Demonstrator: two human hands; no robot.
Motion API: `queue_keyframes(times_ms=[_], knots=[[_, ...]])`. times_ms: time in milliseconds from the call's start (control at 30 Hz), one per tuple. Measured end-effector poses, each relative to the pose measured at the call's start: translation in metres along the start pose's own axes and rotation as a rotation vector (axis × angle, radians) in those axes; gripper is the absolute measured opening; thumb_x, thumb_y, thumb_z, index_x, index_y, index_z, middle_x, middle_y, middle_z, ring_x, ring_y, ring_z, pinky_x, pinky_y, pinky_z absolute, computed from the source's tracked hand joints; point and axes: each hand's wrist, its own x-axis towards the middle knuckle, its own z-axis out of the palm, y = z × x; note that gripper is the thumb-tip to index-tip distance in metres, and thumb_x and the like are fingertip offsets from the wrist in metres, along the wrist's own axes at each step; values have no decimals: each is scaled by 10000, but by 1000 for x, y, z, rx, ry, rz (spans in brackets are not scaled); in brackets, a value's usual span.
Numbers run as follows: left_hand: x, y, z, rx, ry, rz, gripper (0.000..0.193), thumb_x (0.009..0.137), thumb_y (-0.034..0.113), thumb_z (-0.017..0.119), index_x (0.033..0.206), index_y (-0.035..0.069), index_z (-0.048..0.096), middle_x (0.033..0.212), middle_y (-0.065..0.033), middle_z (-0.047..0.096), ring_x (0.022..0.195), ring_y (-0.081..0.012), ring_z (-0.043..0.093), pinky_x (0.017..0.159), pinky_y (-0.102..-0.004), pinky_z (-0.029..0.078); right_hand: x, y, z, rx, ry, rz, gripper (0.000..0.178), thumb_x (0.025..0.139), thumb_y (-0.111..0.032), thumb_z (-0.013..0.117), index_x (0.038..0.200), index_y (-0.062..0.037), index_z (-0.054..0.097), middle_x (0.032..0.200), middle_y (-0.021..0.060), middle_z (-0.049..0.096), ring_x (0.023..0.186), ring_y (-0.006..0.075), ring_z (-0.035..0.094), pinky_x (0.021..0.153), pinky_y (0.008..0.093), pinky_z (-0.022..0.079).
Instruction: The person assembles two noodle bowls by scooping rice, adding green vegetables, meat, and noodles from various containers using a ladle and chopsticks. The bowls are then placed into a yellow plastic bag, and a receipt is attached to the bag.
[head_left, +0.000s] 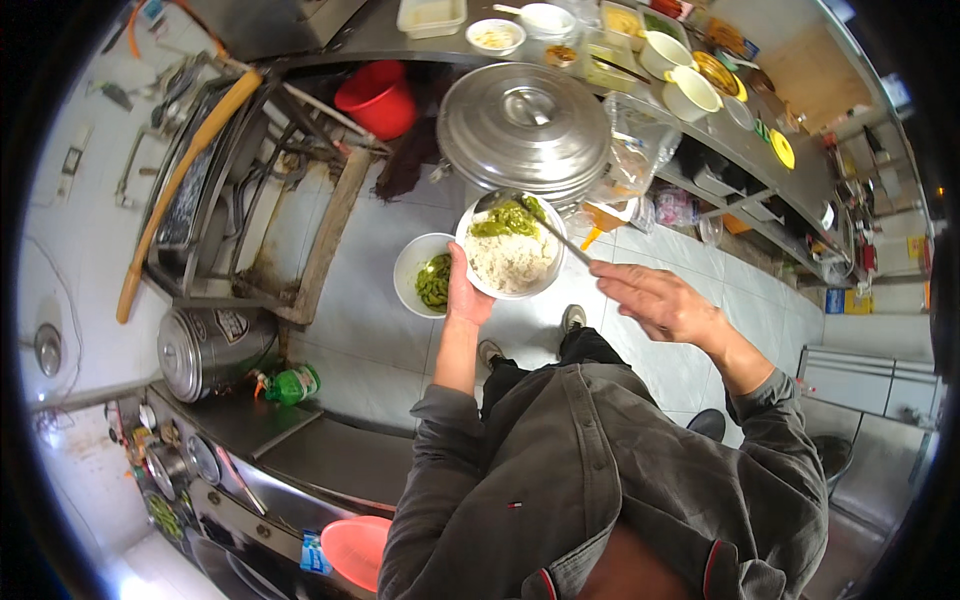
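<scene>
"So, how is the rice bowl [559, 264] being held?"

"The left hand [469, 289] grasps it from the near left, thumb up beside the rim. I'd say that grip is there to steady it; the fingers underneath are hidden."

"And the right hand [655, 303]?"

"It's closed around the near right end of a metal spoon [568, 243]. The handle slants over the rim, and the spoon's head lies against the greens [508, 219]. Holding it by the end probably keeps the fingers clear of the food."

"Where is the bowl exactly?"

"Over the tiled floor [350, 345], on the near side of a big lidded pot [525, 130]. Inside it, the greens lie at the far side and the white rice [512, 264] at the near side."

"What about the 2nd bowl [403, 270]?"

"It's just left of the left hand, with more greens in it. Perhaps it's close so 1 spoon can serve both. I can't tell what supports it."

"And beyond?"

"A long desk [385, 40] runs along the far side, with white bowls [690, 96] toward the right, likely grouped there for easy reach."
</scene>
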Motion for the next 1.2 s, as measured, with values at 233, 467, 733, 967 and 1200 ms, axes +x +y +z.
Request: queue_keyframes(times_ms=[233,467,733,967,1200], knots=[[58,-65,109,-16,-214,-2,885,927,727,449,1527,85,340,1529,-101,437,1386,-283,445,1145,-457,375,-125,33,-77,29,115,141,481,821,44,685,1292,25,588,1334,218,607,1111,352,667,894,414,578],[121,-192,230,49,-354,-23,839,966,685,411,1532,72,326,1538,-102,425,1391,-287,435,1155,-448,356,-252,111,-138,33,305,250,421,872,24,654,1288,36,589,1327,233,610,1134,364,658,909,420,567],[188,-307,342,37,-383,-122,834,958,684,440,1529,86,331,1532,-107,430,1383,-301,444,1141,-465,378,-363,187,-223,-105,380,170,606,697,74,741,1282,21,589,1348,218,599,1083,351,678,807,399,606],[299,-361,411,1,-483,-117,830,955,674,460,1533,93,327,1534,-110,429,1388,-307,440,1150,-476,370,-404,296,-301,171,684,259,325,935,-56,630,1230,78,606,1226,207,670,1078,326,684,887,386,574],[393,-419,471,-31,-355,-141,802,979,665,411,1535,92,331,1545,-106,423,1403,-302,429,1155,-483,356,-412,520,-375,848,1362,746,449,1070,-278,449,1271,111,547,1143,249,673,1079,315,685,990,390,528]])
